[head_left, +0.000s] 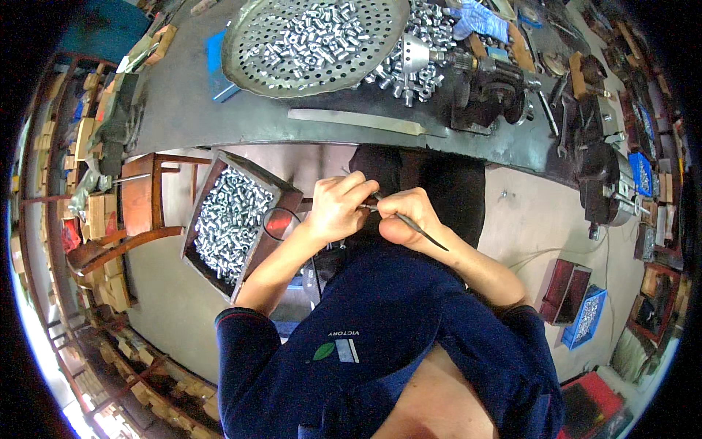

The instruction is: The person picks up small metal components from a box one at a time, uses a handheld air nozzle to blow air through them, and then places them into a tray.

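My two hands meet close together in front of my lap, below the bench edge. My right hand (411,214) is closed around a slim dark tool (425,234), whose tapered end sticks out toward the lower right. Pinched fingers on my left hand (338,208) meet the other end of the tool; a small metallic bit shows there, but the fingers mostly hide it. Beside my left forearm stands a wooden box (281,196) filled with small shiny metal cylinders (230,223).
On the bench (183,121), a perforated round tray (245,80) holds metal parts, with more heaped beside it. A flat file (355,119) lies near the front edge. A dark vise-like fixture (497,88) stands right of it. Blue bin (587,318) with parts sits on the floor, right.
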`<state>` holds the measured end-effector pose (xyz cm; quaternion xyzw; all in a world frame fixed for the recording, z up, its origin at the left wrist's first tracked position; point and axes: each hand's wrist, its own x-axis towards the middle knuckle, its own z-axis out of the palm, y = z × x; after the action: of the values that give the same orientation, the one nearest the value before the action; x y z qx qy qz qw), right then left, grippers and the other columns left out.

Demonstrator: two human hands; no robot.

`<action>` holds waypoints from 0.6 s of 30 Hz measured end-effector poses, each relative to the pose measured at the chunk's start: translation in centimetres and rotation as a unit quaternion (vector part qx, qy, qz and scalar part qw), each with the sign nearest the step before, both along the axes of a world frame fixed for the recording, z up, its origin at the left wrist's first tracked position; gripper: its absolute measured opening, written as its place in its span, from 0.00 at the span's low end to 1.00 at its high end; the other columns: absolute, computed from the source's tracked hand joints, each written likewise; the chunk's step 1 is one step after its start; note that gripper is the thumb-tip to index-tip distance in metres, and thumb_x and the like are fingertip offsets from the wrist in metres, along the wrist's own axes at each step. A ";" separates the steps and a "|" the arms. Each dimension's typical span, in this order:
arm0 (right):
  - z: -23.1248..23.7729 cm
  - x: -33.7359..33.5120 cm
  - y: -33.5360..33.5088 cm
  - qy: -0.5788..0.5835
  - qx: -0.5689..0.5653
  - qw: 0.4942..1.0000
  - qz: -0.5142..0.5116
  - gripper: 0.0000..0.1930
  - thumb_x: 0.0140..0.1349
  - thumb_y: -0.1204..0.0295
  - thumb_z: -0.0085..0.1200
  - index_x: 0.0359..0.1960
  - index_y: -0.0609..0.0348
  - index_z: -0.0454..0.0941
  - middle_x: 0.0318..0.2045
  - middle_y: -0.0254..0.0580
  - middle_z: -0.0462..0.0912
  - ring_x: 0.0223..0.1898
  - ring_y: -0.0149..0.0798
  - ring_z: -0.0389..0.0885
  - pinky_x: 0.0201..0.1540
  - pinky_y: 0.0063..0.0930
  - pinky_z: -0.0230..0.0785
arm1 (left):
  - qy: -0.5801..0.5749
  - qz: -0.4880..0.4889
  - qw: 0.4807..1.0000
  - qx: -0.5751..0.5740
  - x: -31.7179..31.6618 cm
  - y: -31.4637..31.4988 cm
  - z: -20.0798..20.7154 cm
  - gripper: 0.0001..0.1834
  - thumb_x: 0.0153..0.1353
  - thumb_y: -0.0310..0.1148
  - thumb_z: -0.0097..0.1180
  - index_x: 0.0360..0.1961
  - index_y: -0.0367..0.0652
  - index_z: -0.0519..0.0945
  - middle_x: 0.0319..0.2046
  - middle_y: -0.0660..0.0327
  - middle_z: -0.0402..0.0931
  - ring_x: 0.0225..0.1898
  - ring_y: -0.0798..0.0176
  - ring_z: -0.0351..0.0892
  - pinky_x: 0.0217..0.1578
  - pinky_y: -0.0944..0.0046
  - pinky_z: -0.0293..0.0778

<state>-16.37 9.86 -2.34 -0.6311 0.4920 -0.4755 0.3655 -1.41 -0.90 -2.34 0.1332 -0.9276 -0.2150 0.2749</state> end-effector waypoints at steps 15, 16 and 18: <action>3.1 -2.4 2.7 -0.078 -0.011 0.995 -0.063 0.14 0.42 0.82 0.46 0.10 0.60 0.51 0.08 0.35 0.61 0.10 0.30 0.66 0.14 0.21 0.56 | 0.189 0.171 0.939 0.230 -3.0 -18.8 6.2 0.19 0.55 0.29 0.59 0.47 0.33 0.72 0.24 0.59 0.78 0.24 0.71 0.77 0.24 0.74 0.69; 2.8 -2.3 2.9 -0.072 -0.014 0.995 -0.070 0.14 0.42 0.83 0.45 0.10 0.60 0.51 0.08 0.35 0.61 0.10 0.30 0.66 0.14 0.21 0.56 | 0.183 0.194 0.937 0.226 -1.6 -18.1 6.8 0.19 0.55 0.30 0.59 0.46 0.32 0.72 0.23 0.60 0.78 0.23 0.73 0.76 0.24 0.74 0.69; 2.1 -2.2 3.4 -0.064 0.031 0.992 -0.100 0.16 0.42 0.65 0.51 0.09 0.59 0.59 0.09 0.36 0.62 0.11 0.34 0.63 0.17 0.27 0.51 | 0.156 0.271 0.930 0.193 3.0 -16.4 7.1 0.16 0.55 0.30 0.59 0.42 0.33 0.75 0.19 0.62 0.77 0.20 0.75 0.74 0.23 0.74 0.68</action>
<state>-18.58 13.22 -0.29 -0.5355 0.5425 -0.5338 0.3661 1.64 -17.32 4.75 0.3942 -0.7423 -0.3256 0.4331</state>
